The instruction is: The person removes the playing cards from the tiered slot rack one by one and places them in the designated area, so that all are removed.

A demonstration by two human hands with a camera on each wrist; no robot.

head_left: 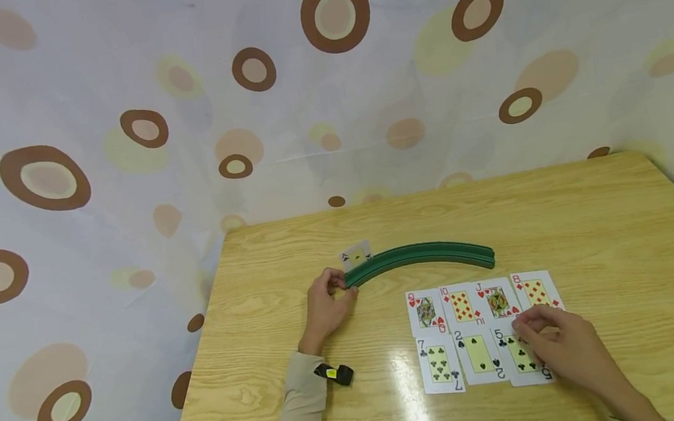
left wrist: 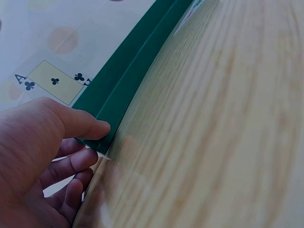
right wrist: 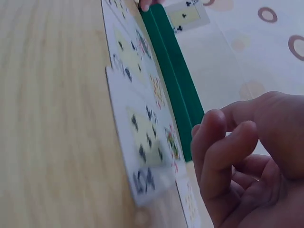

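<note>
My left hand (head_left: 326, 308) grips the left end of a green curved playing card holder (head_left: 419, 253), its thumb pressing on the top in the left wrist view. An ace of clubs (left wrist: 53, 81) stands in the holder near that end. Over the lower right of the cards hovers my right hand (head_left: 568, 347), fingers loosely bent and nothing between them. Beneath its fingertips lies the five of clubs (head_left: 519, 353), partly covered by the hand in the head view. Beside that card are the two of spades (head_left: 476, 357) and the seven of clubs (head_left: 439, 365).
Behind the lower cards, a row holds the queen of hearts (head_left: 425, 311), ten of diamonds (head_left: 461, 306), jack of hearts (head_left: 496, 300) and eight of diamonds (head_left: 535, 291). The wooden table (head_left: 627, 225) meets a patterned wall covering (head_left: 187, 150) at the back and left.
</note>
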